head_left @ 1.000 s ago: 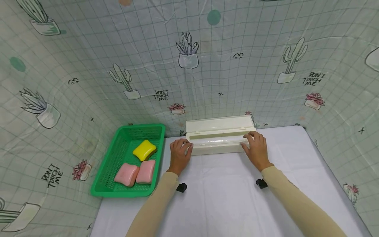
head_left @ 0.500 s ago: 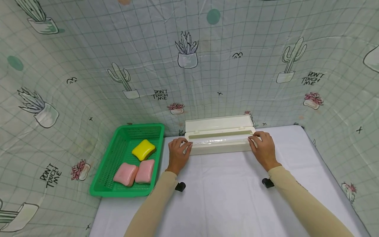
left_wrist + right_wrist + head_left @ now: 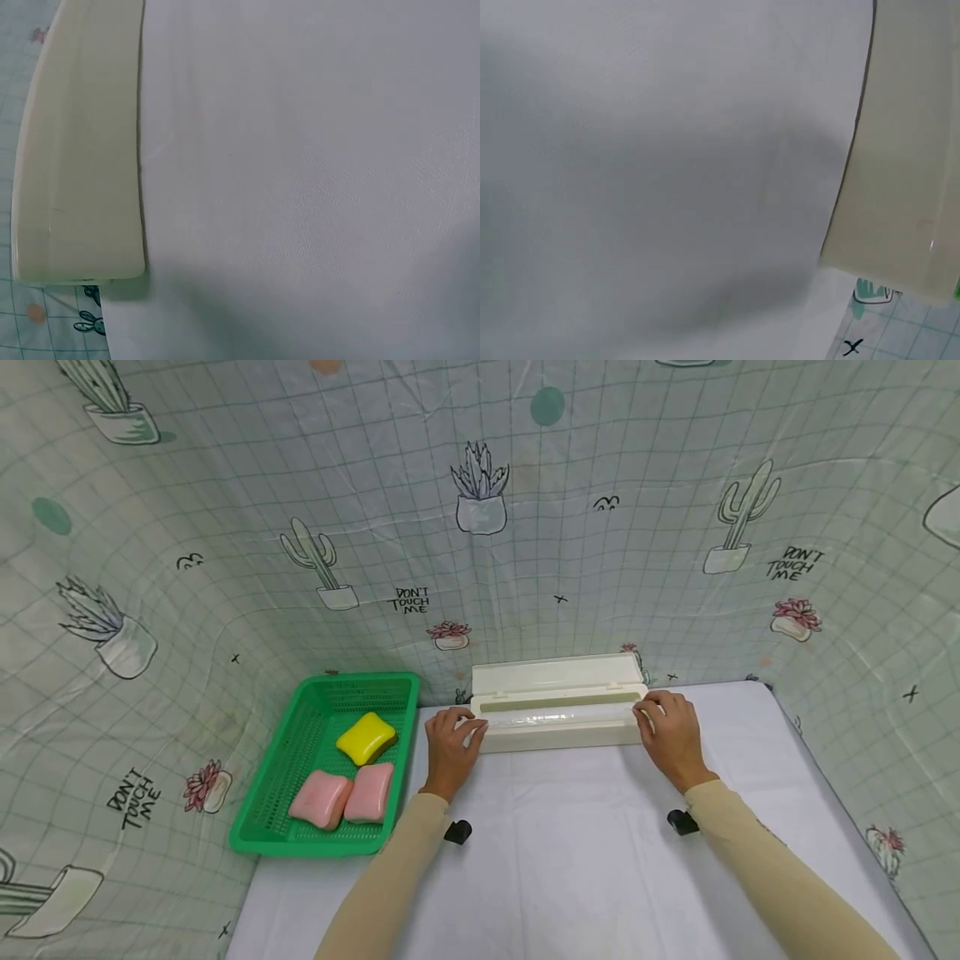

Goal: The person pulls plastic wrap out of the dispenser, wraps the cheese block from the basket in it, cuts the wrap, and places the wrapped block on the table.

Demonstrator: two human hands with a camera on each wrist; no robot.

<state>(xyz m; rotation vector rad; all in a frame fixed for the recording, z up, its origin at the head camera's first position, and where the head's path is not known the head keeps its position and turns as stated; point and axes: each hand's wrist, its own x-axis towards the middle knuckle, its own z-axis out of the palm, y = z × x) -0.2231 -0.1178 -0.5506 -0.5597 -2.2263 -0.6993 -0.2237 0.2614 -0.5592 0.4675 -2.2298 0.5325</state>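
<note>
A long cream-white dispenser box (image 3: 562, 739) lies at the back of the table with its hinged lid (image 3: 555, 673) raised. Across its opening stretches glossy clear plastic wrap (image 3: 551, 718). At the left end my left hand (image 3: 452, 752) pinches the wrap's edge between thumb and fingers. My right hand (image 3: 671, 739) pinches the edge at the right end in the same way. Both wrist views show only the side of the box, as a cream strip (image 3: 82, 150) in the left one and a cream strip (image 3: 900, 165) in the right one; the fingers are outside both.
To the left stands a green plastic basket (image 3: 258, 806) holding a yellow sponge (image 3: 366, 739) and two pink sponges (image 3: 321, 800). A white cloth (image 3: 562, 860) covers the table. Behind it hangs a grid-patterned curtain (image 3: 555, 552) printed with cacti.
My right hand has slid right along the wrap to the box's right end, and its fingers have drawn closer together. My left hand has stayed nearly in place. The box and basket have not moved.
</note>
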